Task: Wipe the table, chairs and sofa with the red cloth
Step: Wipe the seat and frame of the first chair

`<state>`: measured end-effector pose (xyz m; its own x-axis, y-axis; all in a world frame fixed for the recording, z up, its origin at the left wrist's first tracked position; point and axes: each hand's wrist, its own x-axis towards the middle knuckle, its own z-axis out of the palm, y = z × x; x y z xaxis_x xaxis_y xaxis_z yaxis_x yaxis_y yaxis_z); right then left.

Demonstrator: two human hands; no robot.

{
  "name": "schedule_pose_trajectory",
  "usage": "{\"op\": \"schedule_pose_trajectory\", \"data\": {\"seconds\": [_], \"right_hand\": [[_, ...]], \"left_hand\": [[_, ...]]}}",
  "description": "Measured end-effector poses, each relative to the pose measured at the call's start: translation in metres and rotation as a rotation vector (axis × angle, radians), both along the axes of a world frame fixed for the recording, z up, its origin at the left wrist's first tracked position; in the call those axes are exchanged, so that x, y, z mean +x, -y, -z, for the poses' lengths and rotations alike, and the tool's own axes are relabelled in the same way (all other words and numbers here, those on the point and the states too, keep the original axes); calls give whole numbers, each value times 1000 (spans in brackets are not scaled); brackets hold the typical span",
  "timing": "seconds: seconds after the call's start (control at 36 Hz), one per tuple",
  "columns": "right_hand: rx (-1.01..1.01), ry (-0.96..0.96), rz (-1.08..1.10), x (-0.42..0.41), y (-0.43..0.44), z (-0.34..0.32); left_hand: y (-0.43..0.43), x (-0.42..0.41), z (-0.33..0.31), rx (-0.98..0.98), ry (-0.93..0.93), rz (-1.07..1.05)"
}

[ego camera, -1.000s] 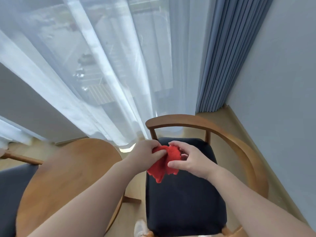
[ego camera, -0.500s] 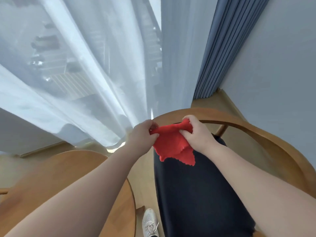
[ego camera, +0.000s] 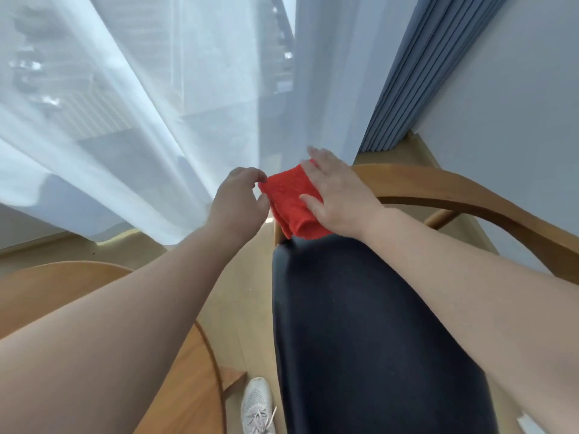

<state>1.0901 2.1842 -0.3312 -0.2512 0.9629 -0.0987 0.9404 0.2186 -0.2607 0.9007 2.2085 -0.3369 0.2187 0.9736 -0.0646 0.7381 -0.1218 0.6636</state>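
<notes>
The red cloth [ego camera: 288,198] lies folded over the left end of the chair's curved wooden back rail [ego camera: 438,186]. My right hand [ego camera: 338,195] lies flat on the cloth with fingers spread, pressing it onto the rail. At the cloth's left corner, my left hand [ego camera: 238,198] pinches it between thumb and curled fingers. Below the hands is the chair's dark padded seat [ego camera: 360,339]. The round wooden table [ego camera: 62,292] shows at lower left, partly hidden by my left arm. No sofa is in view.
White sheer curtains [ego camera: 156,120] hang right behind the chair, with a bunched blue-grey curtain [ego camera: 416,89] beside a grey wall [ego camera: 517,104] on the right. A white shoe [ego camera: 257,405] stands on the wooden floor between table and chair.
The cloth went from being held spread in the air above the seat to lying on the chair's back rail. My right hand opened flat on top of it. The view moved closer.
</notes>
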Motion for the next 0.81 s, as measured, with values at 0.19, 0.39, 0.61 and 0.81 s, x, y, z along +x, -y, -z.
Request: {"op": "schedule_pose_trajectory", "data": {"seconds": [0.19,0.39,0.61,0.81], "right_hand": [[32,357,-324,-18,-18,20],[136,343,-306,-10,-20,37],[150,355,-256,25,-19,38],[119,408,-185,50,-15,37]], "left_hand": [[15,-11,16,79,-17,6],[15,-9,24,131,-27,25],[16,11,23,131,-53,88],[13,31,21,156,-107,147]]}}
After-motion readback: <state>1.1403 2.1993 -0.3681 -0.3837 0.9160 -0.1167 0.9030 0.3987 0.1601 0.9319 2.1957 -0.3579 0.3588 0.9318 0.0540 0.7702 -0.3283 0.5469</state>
